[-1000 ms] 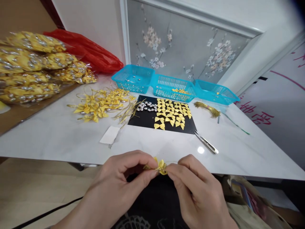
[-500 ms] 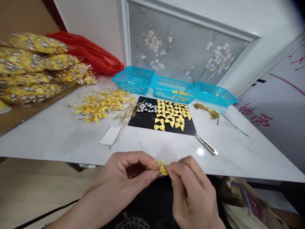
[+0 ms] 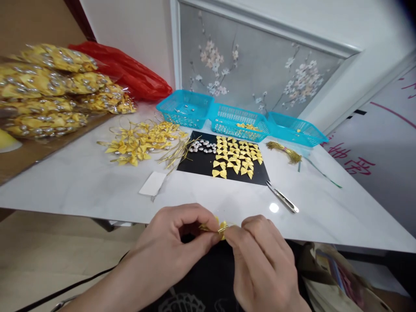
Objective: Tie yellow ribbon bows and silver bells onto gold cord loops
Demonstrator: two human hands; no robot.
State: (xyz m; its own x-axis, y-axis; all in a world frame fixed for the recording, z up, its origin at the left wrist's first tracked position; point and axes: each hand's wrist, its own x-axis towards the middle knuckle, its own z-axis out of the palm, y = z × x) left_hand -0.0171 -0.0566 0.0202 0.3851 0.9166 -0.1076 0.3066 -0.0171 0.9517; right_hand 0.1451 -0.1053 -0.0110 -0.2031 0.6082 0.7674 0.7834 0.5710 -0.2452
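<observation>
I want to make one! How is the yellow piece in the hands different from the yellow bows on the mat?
The yellow piece is held up in the left hand, beside the right hand's fingertips; the yellow bows lie in columns on the black mat. The yellow piece has gold strands against it; the yellow bows show none. Both are yellow.

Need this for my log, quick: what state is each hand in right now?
Left hand: closed, pinching a yellow ribbon piece with thumb and forefinger.
Right hand: closed at that piece's edge; what it pinches is hidden.
</observation>
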